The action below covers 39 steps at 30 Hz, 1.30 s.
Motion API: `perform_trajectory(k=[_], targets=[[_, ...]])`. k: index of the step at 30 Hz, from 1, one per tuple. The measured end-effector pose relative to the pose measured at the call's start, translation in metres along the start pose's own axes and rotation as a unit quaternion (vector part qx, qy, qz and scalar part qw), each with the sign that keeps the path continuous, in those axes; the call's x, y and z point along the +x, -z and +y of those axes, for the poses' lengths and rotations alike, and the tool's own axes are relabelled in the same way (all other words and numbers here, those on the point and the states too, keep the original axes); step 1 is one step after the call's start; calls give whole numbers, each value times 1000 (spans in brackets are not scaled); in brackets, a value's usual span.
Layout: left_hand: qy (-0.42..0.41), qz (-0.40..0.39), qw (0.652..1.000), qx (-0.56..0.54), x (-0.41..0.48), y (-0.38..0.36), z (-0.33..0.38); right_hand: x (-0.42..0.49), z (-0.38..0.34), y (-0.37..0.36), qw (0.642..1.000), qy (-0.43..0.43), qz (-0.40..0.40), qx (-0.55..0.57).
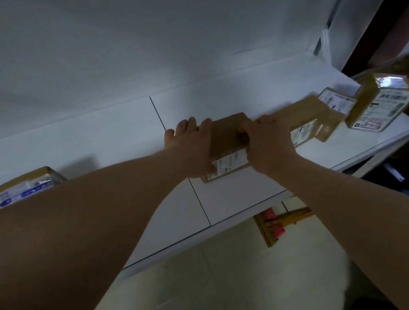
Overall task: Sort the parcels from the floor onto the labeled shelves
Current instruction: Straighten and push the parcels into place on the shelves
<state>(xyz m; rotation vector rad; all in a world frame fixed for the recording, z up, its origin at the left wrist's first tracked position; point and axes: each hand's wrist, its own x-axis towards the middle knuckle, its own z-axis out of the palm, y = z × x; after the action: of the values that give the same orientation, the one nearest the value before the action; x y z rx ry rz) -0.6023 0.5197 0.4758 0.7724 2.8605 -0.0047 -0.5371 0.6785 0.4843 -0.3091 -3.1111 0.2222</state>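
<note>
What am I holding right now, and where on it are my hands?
A small brown cardboard parcel: the left hand presses its left side, and the right hand curls over its right top edge.

The white shelf (pixel 245 196) carries several labelled cardboard parcels (pixel 380 105).
</note>
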Motion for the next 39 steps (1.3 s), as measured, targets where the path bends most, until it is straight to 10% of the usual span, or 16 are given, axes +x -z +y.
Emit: perform_trajectory(k=[22,39], targets=[[120,-79,988,61,-82,0,-164,6,-157,-42,971,167,-60,159],[135,-71,975,163,-94,1,-164,-10,-168,-37,970,165,-81,157]])
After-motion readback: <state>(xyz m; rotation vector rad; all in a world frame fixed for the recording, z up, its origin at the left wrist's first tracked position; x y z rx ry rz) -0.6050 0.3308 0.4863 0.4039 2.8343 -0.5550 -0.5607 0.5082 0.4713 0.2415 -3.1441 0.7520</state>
